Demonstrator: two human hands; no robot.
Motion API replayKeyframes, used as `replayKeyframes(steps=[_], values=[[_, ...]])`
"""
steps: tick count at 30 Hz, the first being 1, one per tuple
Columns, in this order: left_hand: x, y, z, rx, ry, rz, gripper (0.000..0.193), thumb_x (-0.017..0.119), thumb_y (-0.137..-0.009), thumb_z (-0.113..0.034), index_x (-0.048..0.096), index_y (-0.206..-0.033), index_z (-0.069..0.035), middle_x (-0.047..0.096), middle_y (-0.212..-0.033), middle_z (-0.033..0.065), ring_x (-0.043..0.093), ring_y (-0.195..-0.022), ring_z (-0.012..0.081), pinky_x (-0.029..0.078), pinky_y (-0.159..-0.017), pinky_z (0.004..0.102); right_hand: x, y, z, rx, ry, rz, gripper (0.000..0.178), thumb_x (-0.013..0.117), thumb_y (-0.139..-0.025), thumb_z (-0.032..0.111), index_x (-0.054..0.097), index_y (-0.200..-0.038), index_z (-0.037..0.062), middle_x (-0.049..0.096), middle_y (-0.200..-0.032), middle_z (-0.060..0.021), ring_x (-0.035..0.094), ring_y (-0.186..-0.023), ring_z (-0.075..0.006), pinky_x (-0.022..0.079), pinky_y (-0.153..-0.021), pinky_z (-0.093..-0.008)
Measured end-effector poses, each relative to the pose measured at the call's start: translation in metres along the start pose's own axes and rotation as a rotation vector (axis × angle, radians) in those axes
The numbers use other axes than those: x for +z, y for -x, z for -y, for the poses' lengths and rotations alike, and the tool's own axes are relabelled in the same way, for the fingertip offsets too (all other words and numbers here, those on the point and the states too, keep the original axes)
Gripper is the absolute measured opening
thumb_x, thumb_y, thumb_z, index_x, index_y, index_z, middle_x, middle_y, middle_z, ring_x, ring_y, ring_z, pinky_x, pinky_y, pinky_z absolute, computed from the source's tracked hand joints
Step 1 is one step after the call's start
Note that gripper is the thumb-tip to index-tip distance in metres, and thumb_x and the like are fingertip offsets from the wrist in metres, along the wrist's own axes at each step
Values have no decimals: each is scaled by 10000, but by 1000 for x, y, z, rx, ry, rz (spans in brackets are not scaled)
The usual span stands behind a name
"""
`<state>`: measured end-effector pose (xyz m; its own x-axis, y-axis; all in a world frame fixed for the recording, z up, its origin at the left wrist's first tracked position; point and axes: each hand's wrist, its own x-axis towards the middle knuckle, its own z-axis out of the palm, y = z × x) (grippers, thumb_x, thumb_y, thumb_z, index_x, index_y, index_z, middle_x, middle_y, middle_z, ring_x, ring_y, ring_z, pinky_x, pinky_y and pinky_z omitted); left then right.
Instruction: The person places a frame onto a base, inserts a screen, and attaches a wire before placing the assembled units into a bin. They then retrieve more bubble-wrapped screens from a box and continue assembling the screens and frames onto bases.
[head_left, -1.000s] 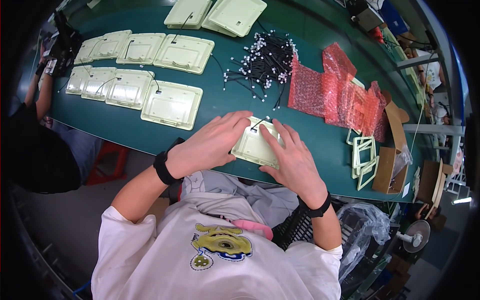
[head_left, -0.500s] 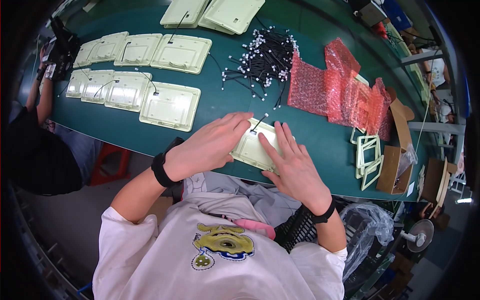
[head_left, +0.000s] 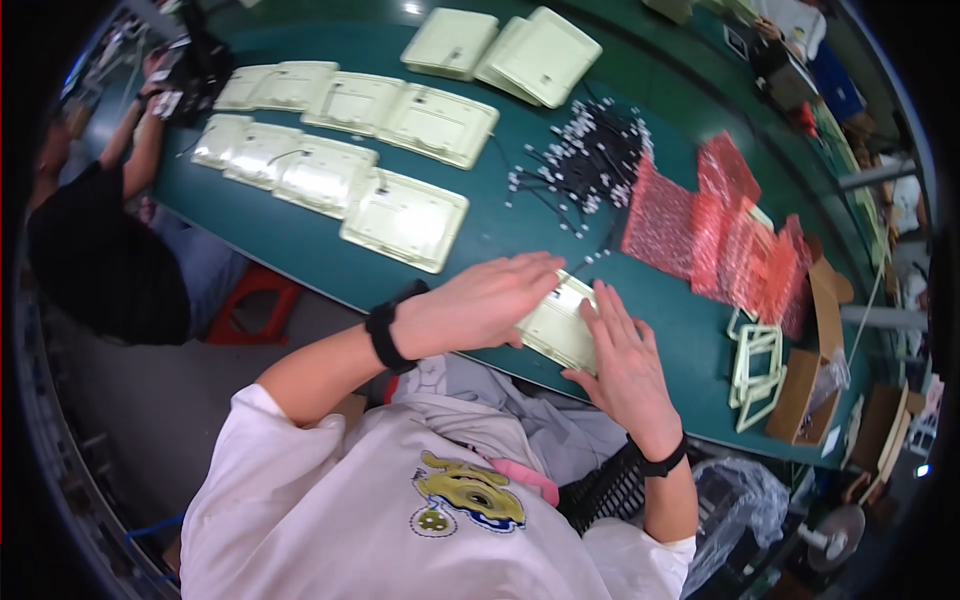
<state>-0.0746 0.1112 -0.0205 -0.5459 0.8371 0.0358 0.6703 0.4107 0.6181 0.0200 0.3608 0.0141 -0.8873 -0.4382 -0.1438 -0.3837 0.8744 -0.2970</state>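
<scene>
A pale cream plastic panel (head_left: 562,325) lies on the table in front of me, between my two hands. A short black cable (head_left: 588,263) with a white connector sticks out past its top edge. My left hand (head_left: 485,300) rests along the panel's left side with its fingers stretched out and close together. On the right side, my right hand (head_left: 630,365) has its fingers extended along the edge and the thumb near the bottom corner. Both palms cover parts of the panel's sides.
Cream panels (head_left: 405,220) stand in two rows at left, with stacked panels (head_left: 450,45) behind. A heap of black cables (head_left: 590,155) lies beyond my hands. Red bubble wrap (head_left: 665,220), cream frames (head_left: 757,375) and a cardboard box (head_left: 800,400) are at right. A co-worker (head_left: 110,240) sits at left.
The view has turned, so the scene sits lower and further right. My right hand's fingers have drawn from over the panel toward its right edge; the left hand stays along the left side.
</scene>
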Motion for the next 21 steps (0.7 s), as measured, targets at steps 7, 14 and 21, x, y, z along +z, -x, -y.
replayKeyframes(steps=[7, 14, 21], values=[[0, 12, -10, -23, -18, -10, 731, 900, -757, -117, 532, -1370, 40, 387, -1670, 236, 366, -1556, 414, 420, -1210, 496, 2, 3, -3, -106, -2, -87, 842, 916, -767, 251, 514, -1457, -16, 467, -1567, -291, 509, -1394, -455, 431, -1169, -518], [-26, 81, 2, -179, -268, -386, 617, 838, -879, -262, 591, -1375, 8, 419, -1647, 206, 344, -1565, 414, 338, -1253, 554, 8, -33, 18, -167, 25, -128, 831, 913, -755, 287, 544, -1431, -22, 518, -1514, -292, 536, -1338, -454, 456, -1128, -501], [-23, 127, 40, -339, -394, -428, 572, 731, -991, -334, 581, -1473, -65, 430, -1650, 164, 353, -1558, 415, 293, -1267, 591, 7, -97, 47, -267, 54, -99, 837, 910, -756, 317, 550, -1437, -8, 535, -1504, -278, 536, -1345, -442, 441, -1129, -502]])
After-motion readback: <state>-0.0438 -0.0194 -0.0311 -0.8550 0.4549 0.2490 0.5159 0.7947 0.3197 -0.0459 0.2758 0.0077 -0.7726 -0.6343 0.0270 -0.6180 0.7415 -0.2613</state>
